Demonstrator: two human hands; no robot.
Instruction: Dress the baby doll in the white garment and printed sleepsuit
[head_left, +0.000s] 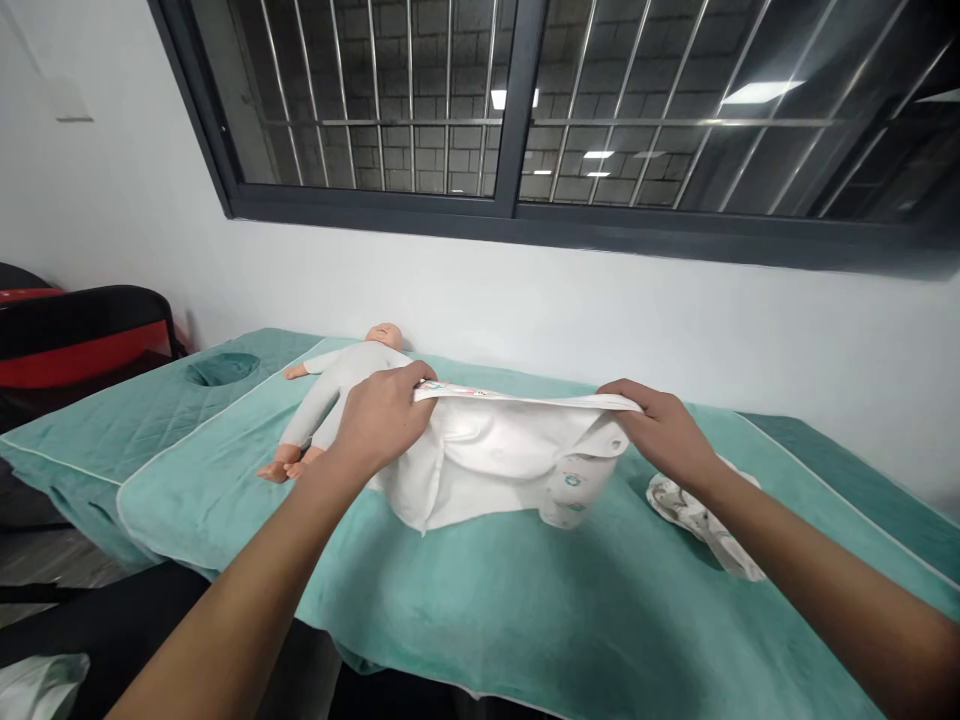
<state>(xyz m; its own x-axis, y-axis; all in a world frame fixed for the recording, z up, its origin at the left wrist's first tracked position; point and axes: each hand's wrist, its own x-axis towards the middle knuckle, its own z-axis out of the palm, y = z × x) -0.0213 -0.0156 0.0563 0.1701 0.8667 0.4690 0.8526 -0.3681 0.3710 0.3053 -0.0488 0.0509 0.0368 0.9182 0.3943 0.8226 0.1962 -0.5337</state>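
Note:
Stretched between my two hands is a white baby garment (495, 450) with small coloured prints, its upper edge pulled nearly straight and the rest hanging down over the bed. My left hand (386, 410) pinches the left end of that edge. The right end is pinched in my right hand (660, 425), with a round snap showing just below the fingers. Behind my left hand lies a baby doll (341, 375) on its back, with a pale cloth body; my hand and forearm hide part of it. A crumpled white patterned cloth (697, 520) rests partly behind my right forearm.
A green cover (480, 620) lies over the bed, which has a face hole (223, 369) at the left end. Beyond it are a white wall and a barred window (510, 120). A black and red chair (82, 340) stands at the left.

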